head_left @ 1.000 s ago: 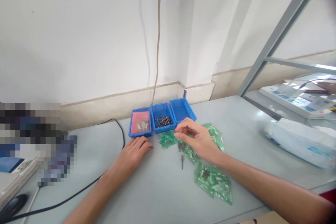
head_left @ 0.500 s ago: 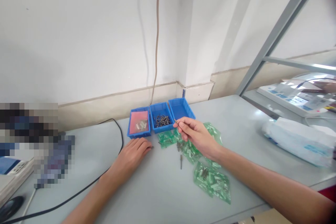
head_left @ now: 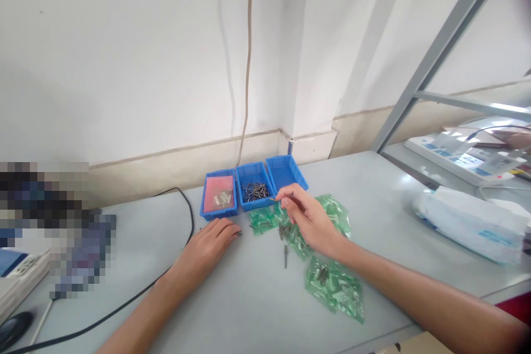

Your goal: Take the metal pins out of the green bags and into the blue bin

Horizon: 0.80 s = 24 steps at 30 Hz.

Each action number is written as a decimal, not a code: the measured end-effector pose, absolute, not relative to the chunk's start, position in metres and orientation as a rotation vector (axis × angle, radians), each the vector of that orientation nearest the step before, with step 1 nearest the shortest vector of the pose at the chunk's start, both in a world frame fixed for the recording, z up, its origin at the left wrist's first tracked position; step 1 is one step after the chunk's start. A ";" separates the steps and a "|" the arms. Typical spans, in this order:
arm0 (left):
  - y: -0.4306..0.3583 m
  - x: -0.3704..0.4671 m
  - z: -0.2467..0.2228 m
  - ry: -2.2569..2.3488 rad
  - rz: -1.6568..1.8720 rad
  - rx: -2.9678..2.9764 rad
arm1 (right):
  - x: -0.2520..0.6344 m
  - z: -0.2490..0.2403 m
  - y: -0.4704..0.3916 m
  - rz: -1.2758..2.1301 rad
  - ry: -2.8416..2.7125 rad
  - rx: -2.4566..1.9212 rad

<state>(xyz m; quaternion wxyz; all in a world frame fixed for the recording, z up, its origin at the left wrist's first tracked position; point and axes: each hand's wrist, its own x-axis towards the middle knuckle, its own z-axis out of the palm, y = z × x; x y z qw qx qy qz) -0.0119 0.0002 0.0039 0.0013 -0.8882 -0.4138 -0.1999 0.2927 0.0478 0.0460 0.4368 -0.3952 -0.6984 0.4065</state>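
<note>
The right hand [head_left: 309,218] has its thumb and forefinger closed in a pinch on a slim metal pin [head_left: 272,199], whose narrow tip sticks out to the left, beside the front wall of the middle blue bin [head_left: 258,206]. The other fingers of that hand are curled in. The hand is raised above the green bubble bags [head_left: 335,287], wrist bent slightly, and its forearm comes in from the lower right.

The left hand [head_left: 212,239] lies palm down on the desk [head_left: 244,293], just in front of the left blue bin [head_left: 219,214], fingers bent and close together. A small dark piece [head_left: 239,233] shows at its fingertips; whether they grip it, I cannot tell. Its forearm reaches up from the lower left.

The pin looks thin and brownish at the tip, with the rest hidden by the fingers. Many dark metal pins [head_left: 257,192] lie jumbled in the middle bin, and the left bin holds a pink packet [head_left: 219,191]. The right blue bin [head_left: 286,172] stands next to the middle one. A single loose pin [head_left: 286,256] lies on the desk, left of the nearest green bag.
</note>
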 end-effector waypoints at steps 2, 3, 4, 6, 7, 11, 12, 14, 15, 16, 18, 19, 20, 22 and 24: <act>0.001 -0.012 0.003 -1.292 -0.612 -2.787 | 0.293 0.045 0.046 1.035 -1.771 -0.965; 0.001 -0.012 0.003 -1.295 -0.601 -2.785 | 0.293 0.044 0.047 1.052 -1.772 -0.958; 0.001 -0.012 0.003 -1.297 -0.588 -2.780 | 0.294 0.044 0.047 1.064 -1.769 -0.950; 0.001 -0.012 0.003 -1.304 -0.549 -2.760 | 0.294 0.043 0.050 1.056 -1.781 -0.920; 0.001 -0.011 0.004 -1.305 -0.520 -2.745 | 0.295 0.043 0.051 1.036 -1.797 -0.902; -0.001 -0.007 0.008 -1.289 -0.427 -2.670 | 0.296 0.042 0.055 0.941 -1.903 -0.897; -0.001 -0.006 0.009 -1.278 -0.431 -2.640 | 0.296 0.042 0.055 0.917 -1.917 -0.910; 0.000 -0.003 0.010 -1.242 -0.440 -2.579 | 0.296 0.041 0.055 0.874 -1.954 -0.930; 0.001 -0.002 0.010 -1.224 -0.439 -2.551 | 0.295 0.040 0.055 0.854 -1.977 -0.934; 0.001 -0.001 0.011 -1.208 -0.434 -2.529 | 0.295 0.040 0.054 0.835 -2.001 -0.936; 0.002 0.000 0.012 -1.192 -0.420 -2.506 | 0.295 0.039 0.053 0.798 -2.039 -0.932; 0.002 0.001 0.012 -1.191 -0.414 -2.505 | 0.295 0.039 0.053 0.781 -2.051 -0.930; 0.002 0.001 0.013 -1.192 -0.417 -2.505 | 0.295 0.039 0.053 0.764 -2.057 -0.927; 0.001 0.001 0.013 -1.198 -0.442 -2.509 | 0.295 0.038 0.054 0.743 -2.068 -0.917; 0.001 0.001 0.012 -1.196 -0.483 -2.516 | 0.296 0.038 0.054 0.741 -2.088 -0.917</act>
